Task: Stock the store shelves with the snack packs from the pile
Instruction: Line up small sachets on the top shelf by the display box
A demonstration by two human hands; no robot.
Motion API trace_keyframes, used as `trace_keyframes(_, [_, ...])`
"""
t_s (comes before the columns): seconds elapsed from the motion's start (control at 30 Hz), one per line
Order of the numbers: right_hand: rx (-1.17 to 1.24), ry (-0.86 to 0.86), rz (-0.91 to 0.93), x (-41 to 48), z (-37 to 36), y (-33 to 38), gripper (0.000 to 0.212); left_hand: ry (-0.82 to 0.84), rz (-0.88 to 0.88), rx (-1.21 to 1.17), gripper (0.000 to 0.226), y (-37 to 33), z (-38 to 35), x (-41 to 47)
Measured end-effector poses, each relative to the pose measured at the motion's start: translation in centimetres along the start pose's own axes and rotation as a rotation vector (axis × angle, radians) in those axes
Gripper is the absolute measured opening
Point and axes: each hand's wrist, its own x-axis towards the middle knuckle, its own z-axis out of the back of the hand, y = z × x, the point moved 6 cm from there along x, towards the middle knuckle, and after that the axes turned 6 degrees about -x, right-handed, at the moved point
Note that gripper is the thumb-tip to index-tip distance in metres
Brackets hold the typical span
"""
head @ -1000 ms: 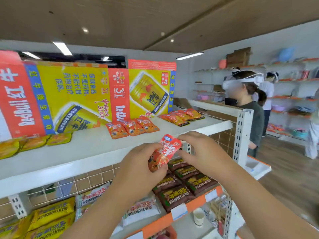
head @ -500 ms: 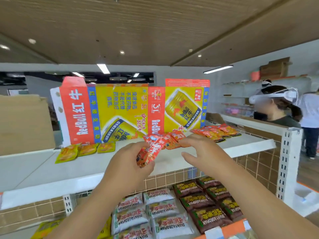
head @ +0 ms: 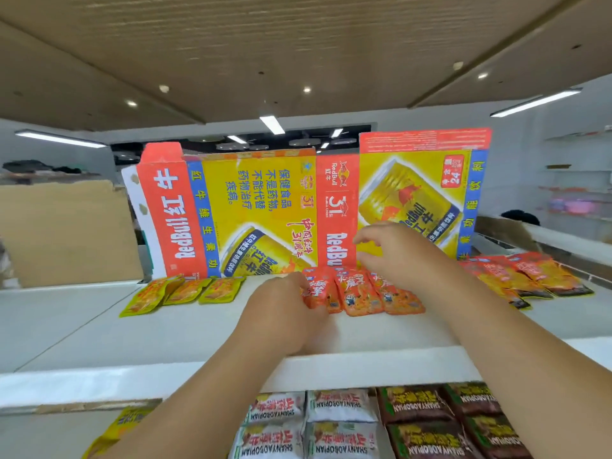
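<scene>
Here we are at the white top shelf (head: 99, 326), and we see the left hand (head: 281, 309) down on it, back toward us, fingers curled over the left edge of an orange-red foil snack pack (head: 318, 293) and gripping it. That pack lies flat on the shelf at the left end of a row of matching orange-red packs (head: 374, 294), its edge touching the next one. The whole row sits just in front of the tall flattened red-and-yellow drink carton (head: 265, 207), which stands upright along the far side.

The right hand (head: 397, 256) hovers just over the far end of that row, fingers loosely curled, with nothing in it.

To the left we spot three yellow foil packs (head: 185, 291) laid side by side, near the carton's foot and apart from the orange-red row. Over on the right lies a looser spread of red-orange packs with dark ends (head: 530, 279), overlapping one another. A plain brown cardboard sheet (head: 66, 233) leans at the far left.

Below the shelf's near lip we see white snack bags (head: 337, 407) beside dark brown snack bags (head: 430, 415) on the right. A yellow bag (head: 122, 425) peeks out at the near left.
</scene>
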Motion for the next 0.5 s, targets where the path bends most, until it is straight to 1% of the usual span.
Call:
trace_keyframes(0.1, [0.01, -0.008, 0.055, 3.2, -0.2, -0.7, 0.028, 0.004, 0.053, 0.091, 0.027, -1.0, -1.5, 1.3])
trace_keyframes(0.23, [0.028, 0.068, 0.115, 6.4, -0.9, -0.4, 0.026, 0.008, 0.111, 0.151, 0.034, -1.6, -3.0, 2.6])
trace_keyframes(0.4, [0.011, 0.186, 0.151, 9.1, -2.7, 0.5, 0.026, 0.023, 0.112, 0.213, 0.034, -1.7, -3.9, 2.9])
trace_keyframes(0.5, [0.037, 0.21, 0.151, 9.3, -4.1, 0.7, 0.026, -0.01, 0.107, 0.222, 0.043, -1.6, -4.2, 2.8])
